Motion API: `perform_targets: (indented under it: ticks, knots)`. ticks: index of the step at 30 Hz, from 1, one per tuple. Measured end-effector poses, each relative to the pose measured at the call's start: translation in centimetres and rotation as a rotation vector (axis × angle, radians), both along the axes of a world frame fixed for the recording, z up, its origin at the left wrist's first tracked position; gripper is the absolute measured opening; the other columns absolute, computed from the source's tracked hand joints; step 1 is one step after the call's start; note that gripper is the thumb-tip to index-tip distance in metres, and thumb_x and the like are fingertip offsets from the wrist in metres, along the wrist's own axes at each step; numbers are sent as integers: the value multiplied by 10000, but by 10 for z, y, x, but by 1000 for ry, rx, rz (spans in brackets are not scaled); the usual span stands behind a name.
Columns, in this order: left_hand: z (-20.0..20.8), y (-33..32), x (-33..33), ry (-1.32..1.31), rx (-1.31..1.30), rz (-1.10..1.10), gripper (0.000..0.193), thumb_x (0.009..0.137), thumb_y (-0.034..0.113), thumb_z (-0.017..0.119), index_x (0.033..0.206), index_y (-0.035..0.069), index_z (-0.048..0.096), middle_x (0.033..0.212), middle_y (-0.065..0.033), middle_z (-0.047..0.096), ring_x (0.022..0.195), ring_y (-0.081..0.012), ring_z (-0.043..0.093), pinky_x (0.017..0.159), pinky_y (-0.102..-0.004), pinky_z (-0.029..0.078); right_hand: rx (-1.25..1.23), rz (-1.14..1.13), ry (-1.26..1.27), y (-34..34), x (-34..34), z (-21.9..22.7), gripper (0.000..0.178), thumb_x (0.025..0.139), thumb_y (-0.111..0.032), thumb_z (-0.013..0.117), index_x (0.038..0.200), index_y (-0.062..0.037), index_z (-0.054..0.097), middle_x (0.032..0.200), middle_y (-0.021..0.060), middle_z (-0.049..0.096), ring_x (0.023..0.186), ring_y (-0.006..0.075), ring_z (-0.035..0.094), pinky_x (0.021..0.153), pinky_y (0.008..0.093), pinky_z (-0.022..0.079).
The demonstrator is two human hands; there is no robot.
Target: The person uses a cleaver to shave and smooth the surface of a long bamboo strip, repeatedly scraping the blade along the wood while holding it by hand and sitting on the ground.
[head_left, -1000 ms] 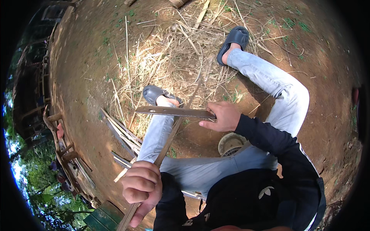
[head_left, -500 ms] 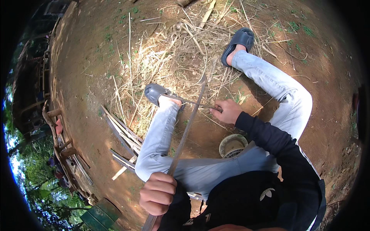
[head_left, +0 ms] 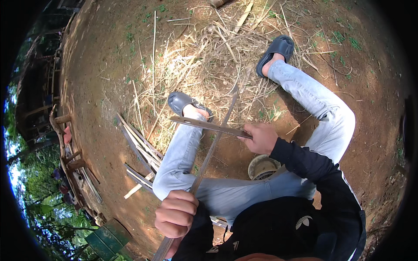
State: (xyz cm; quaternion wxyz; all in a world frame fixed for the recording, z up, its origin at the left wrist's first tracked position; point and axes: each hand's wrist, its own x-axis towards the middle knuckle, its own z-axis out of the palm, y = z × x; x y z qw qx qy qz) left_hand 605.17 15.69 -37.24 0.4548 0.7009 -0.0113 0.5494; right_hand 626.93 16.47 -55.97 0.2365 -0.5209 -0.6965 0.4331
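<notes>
My left hand is closed around the lower part of a long, narrow bamboo strip, which slants up and away over my lap to the shavings. In my right hand, fingers wrapped round its end, is a long flat knife with a brownish blade. The blade lies crosswise over the upper part of the strip and points left, above my left shin. Its broad face shows, with small holes or spots near the tip. My fingers hide the knife's handle.
Pale shavings cover the ground around my dark slides. Several cut strips lie left of my left knee. A round bucket stands between my legs. A rough wooden bench and a green panel are at the left.
The knife has turned from edge-on to showing its broad face, and its tip has shifted left. My left hand stays round the strip.
</notes>
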Motion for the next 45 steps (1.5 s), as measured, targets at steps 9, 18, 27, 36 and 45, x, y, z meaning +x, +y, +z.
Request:
perform_targets:
  ticks: [9, 18, 27, 36, 45]
  knots:
    - [14, 4, 9, -18, 61, 189, 672, 902, 678, 331, 525, 124, 289, 406, 14, 310, 301, -119, 304, 319, -254, 275, 8, -97, -152, 27, 6, -16, 298, 849, -255, 627, 719, -1, 541, 622, 221, 575, 602, 423, 577, 542, 485, 442]
    - [2, -10, 0, -304, -89, 580, 737, 832, 774, 336, 520, 109, 278, 425, -2, 329, 315, -142, 298, 331, -289, 274, 222, -41, 33, 16, -15, -11, 257, 834, -161, 611, 702, -27, 436, 572, 186, 463, 563, 422, 499, 493, 456, 360]
    - [3, -20, 23, -267, -58, 668, 701, 858, 747, 322, 564, 112, 282, 426, -4, 329, 319, -134, 295, 334, -272, 262, 59, 16, 137, 10, 0, -1, 189, 811, -135, 604, 709, -24, 490, 598, 192, 519, 579, 421, 543, 508, 443, 412]
    - [-5, -34, 19, -319, -64, 763, 749, 801, 809, 286, 567, 98, 312, 470, -40, 361, 352, -183, 338, 348, -308, 298, 78, 145, 133, 6, 4, 32, 247, 790, -180, 647, 676, -25, 493, 583, 189, 521, 559, 411, 545, 511, 449, 417]
    - [-4, -39, 34, -321, -59, 814, 740, 830, 775, 317, 550, 90, 315, 457, -44, 363, 349, -195, 340, 356, -322, 316, 123, 231, -24, 17, 40, 29, 248, 799, -210, 648, 681, -23, 536, 552, 196, 543, 549, 420, 556, 529, 488, 432]
